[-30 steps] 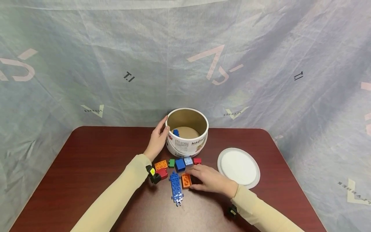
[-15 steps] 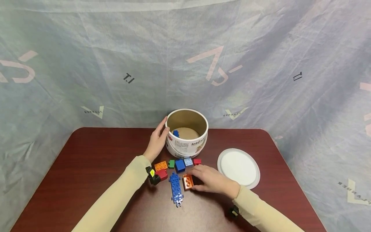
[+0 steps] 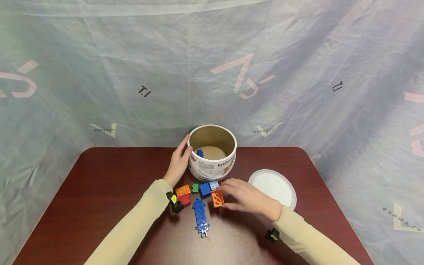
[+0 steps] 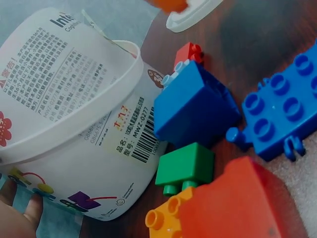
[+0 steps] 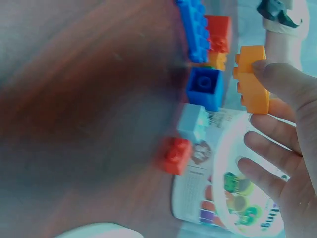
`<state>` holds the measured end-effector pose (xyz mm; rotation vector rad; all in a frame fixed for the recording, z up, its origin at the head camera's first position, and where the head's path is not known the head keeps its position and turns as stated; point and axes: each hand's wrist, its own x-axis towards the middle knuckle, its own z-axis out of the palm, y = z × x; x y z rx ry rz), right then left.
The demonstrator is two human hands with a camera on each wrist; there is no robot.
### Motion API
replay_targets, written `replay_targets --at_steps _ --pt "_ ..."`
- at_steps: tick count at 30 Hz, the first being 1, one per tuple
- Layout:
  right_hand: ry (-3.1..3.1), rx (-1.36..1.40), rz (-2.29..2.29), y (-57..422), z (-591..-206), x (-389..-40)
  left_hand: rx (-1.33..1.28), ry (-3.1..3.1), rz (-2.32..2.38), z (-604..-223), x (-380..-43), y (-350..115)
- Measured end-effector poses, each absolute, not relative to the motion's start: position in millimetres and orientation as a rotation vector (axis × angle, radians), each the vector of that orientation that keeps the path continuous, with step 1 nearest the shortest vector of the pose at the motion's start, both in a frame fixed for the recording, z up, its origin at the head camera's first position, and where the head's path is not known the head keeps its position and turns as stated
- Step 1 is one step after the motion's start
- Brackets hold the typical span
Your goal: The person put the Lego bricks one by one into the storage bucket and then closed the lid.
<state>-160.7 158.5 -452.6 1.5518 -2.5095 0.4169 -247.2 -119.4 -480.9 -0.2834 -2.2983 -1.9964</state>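
Note:
My left hand (image 3: 177,163) rests against the left side of a white bucket (image 3: 212,168), its fingers fairly straight along the wall. Inside the bucket, a blue toy piece (image 3: 200,153) lies at the left. Between thumb and index finger, my right hand (image 3: 246,197) pinches an orange building brick (image 5: 252,94), lifted off the table, its hollow underside facing the head camera. Just behind that brick are a light blue brick (image 3: 214,184) and a blue brick (image 3: 205,190). A small red brick (image 5: 176,155) is mostly hidden by the right hand in the head view.
A green brick (image 3: 194,188), a lighter orange brick (image 3: 183,190) and a larger red brick (image 3: 184,200) lie by the left wrist. A long blue base piece (image 3: 200,216) lies nearer the front. A white lid (image 3: 273,187) lies on the right, partly behind the right forearm.
My right hand has lifted the orange brick and carried it slightly right and toward the bucket. The left hand stays at the bucket; the other bricks keep their places.

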Motion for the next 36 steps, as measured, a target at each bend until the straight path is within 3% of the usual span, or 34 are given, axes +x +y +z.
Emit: replay_targets --at_steps 13,18,25,36 --pt "-2.465 1.502 0.374 159.6 -406.3 -176.3 -0.264 -2.293 -2.078 -447.7 -224.0 -118.1" --pt "-2.428 1.488 0.382 162.7 -388.8 -185.2 -0.263 -2.27 -2.09 -449.3 -222.4 -115.4" --pt "-2.509 1.41 0.432 166.1 -368.4 -200.8 -0.307 -2.268 -2.027 -481.8 -245.4 -116.8" --pt "-2.581 1.355 0.419 157.3 -353.8 -231.3 -0.287 -2.283 -2.023 -479.5 -247.6 -119.4"
